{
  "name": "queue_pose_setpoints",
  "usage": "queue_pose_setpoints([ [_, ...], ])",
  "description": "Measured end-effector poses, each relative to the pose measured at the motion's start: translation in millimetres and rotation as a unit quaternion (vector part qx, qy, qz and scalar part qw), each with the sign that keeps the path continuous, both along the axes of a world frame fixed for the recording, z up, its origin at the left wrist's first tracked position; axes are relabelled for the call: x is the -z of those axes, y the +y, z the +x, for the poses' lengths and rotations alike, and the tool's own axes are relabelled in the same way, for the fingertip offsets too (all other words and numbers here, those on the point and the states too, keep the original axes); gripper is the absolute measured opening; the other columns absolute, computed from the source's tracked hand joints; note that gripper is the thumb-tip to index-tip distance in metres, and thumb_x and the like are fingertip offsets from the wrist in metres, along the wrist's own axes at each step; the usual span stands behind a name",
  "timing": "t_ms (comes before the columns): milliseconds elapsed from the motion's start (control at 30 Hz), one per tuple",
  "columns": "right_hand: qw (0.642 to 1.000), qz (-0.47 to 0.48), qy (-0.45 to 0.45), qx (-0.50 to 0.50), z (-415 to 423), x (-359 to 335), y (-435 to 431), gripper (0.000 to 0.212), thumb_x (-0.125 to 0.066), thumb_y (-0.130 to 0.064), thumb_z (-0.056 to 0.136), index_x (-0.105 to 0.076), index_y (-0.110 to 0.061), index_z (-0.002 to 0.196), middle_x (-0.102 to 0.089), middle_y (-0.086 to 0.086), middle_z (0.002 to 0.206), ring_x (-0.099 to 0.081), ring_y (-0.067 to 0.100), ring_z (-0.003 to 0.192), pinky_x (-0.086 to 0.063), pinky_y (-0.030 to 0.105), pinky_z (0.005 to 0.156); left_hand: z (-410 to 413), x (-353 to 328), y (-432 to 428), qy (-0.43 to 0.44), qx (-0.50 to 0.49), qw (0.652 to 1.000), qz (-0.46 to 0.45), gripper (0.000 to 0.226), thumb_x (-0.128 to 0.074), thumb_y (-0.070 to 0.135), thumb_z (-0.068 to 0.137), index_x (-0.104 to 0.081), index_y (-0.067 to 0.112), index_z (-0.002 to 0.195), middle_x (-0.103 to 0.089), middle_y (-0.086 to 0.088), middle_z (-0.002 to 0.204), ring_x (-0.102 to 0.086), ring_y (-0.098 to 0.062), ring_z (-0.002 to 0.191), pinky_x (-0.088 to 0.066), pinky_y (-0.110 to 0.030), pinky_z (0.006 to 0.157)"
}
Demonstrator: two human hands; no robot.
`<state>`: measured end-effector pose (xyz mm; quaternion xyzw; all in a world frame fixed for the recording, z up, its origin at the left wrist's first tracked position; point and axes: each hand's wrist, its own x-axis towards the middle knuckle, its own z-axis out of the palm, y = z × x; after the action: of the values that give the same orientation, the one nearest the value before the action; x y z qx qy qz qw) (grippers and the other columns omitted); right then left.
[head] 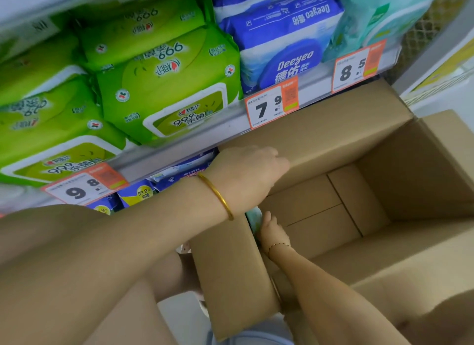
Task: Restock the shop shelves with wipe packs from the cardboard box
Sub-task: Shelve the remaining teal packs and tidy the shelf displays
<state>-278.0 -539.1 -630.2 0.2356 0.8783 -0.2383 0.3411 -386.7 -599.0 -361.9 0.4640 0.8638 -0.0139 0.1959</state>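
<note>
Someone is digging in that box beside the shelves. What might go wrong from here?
1. The pale green pack sits tucked in a corner of the cardboard box, mostly hidden by a flap; the right hand may fumble or snag it.
2. The stacked green wipe packs lean out past the shelf edge; a bump from the left hand or the box could tip them off.

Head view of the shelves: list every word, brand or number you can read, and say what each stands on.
"Deeyeo" on the blue wipe pack
"7.9" on the middle price tag
"8.5" on the right price tag
"9.8" on the left price tag
"99.9" on the green wipe pack
"99.9%" on the lower-shelf pack
Small print on the tags: too small to read.
Cardboard box: no text.
</note>
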Motion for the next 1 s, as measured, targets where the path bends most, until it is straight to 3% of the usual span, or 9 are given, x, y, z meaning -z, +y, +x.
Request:
queue_pose_setpoints([
  [133, 0.996, 0.012, 0.043, -0.079, 6.2, -3.3, -4.9, 0.057, -0.038, 0.005, 0.087, -0.026, -0.024, 0.135, -0.025, 0.019, 0.143, -0.049, 0.034, 0.105, -0.050, 0.037, 0.075, 1.1, 0.6, 1.5, 0.003, 0.000, 1.000, -0.005, 0.027, -0.047, 0.010, 0.092, -0.051, 0.017, 0.118, -0.050, -0.002, 0.118, -0.052, -0.023, 0.105, -0.049, -0.040, 0.084],
  [233, 0.993, 0.018, 0.033, -0.111, 10.9, -2.3, 1.3, 0.049, -0.041, -0.002, 0.090, -0.032, -0.026, 0.132, -0.009, 0.021, 0.151, -0.041, 0.037, 0.117, -0.049, 0.041, 0.086, 1.8, -0.2, 2.6, 0.006, 0.002, 1.000, -0.003, 0.027, -0.046, 0.011, 0.093, -0.050, 0.017, 0.118, -0.050, -0.002, 0.118, -0.053, -0.023, 0.106, -0.049, -0.040, 0.082],
  [333, 0.997, -0.005, 0.029, -0.069, 11.2, 3.5, 10.4, 0.040, -0.041, -0.019, 0.093, -0.036, -0.022, 0.133, -0.023, 0.017, 0.140, -0.042, 0.034, 0.112, -0.050, 0.041, 0.086, 0.9, 1.1, 3.3, 0.007, -0.001, 1.000, -0.006, 0.027, -0.046, 0.012, 0.093, -0.050, 0.017, 0.120, -0.050, -0.002, 0.119, -0.052, -0.023, 0.107, -0.049, -0.039, 0.083],
  [400, 0.998, -0.022, 0.019, -0.058, 11.1, 4.6, 17.4, 0.045, -0.046, -0.017, 0.092, -0.035, -0.023, 0.134, -0.030, 0.013, 0.128, -0.044, 0.030, 0.106, -0.052, 0.039, 0.086, 0.0, 2.9, 4.6, 0.006, -0.001, 1.000, -0.009, 0.027, -0.047, 0.013, 0.094, -0.050, 0.018, 0.120, -0.050, -0.002, 0.120, -0.053, -0.022, 0.108, -0.049, -0.038, 0.083],
  [567, 0.995, -0.066, -0.012, 0.078, 3.6, -32.1, 44.2, 0.024, -0.049, -0.026, 0.091, -0.052, -0.025, 0.115, -0.037, 0.006, 0.113, -0.052, 0.027, 0.095, -0.057, 0.037, 0.081, -3.4, 8.9, 8.8, -0.015, 0.002, 1.000, -0.018, 0.028, -0.046, 0.018, 0.094, -0.051, 0.016, 0.122, -0.051, -0.005, 0.121, -0.053, -0.025, 0.108, -0.049, -0.042, 0.087],
  [733, 0.930, -0.244, -0.008, 0.276, -7.6, -126.5, 94.8, 0.034, -0.052, -0.012, 0.090, -0.053, -0.012, 0.124, -0.057, 0.016, 0.122, -0.063, 0.028, 0.099, -0.056, 0.038, 0.080, 7.9, 7.9, 13.8, -0.072, 0.012, 0.997, -0.028, 0.034, -0.051, 0.027, 0.092, -0.049, 0.021, 0.126, -0.051, -0.004, 0.122, -0.055, -0.022, 0.106, -0.048, -0.038, 0.087],
  [900, 0.856, -0.383, 0.050, 0.343, 5.4, -242.4, 127.5, 0.025, -0.054, -0.009, 0.089, -0.057, -0.017, 0.113, -0.060, 0.014, 0.116, -0.063, 0.024, 0.098, -0.057, 0.036, 0.071, 41.5, -12.8, 21.5, -0.155, -0.016, 0.988, 0.017, 0.072, -0.070, 0.043, 0.076, -0.037, 0.021, 0.135, -0.047, -0.001, 0.132, -0.048, -0.017, 0.117, -0.046, -0.038, 0.098],
  [1000, 0.832, -0.424, 0.123, 0.336, 11.1, -302.6, 136.0, 0.018, -0.052, -0.010, 0.091, -0.058, -0.017, 0.107, -0.061, 0.013, 0.106, -0.063, 0.024, 0.090, -0.056, 0.037, 0.073, 60.0, -33.3, 31.7, -0.072, -0.016, 0.993, 0.092, 0.080, -0.071, 0.046, 0.073, -0.032, 0.018, 0.136, -0.040, -0.001, 0.137, -0.039, -0.019, 0.125, -0.040, -0.038, 0.104],
])
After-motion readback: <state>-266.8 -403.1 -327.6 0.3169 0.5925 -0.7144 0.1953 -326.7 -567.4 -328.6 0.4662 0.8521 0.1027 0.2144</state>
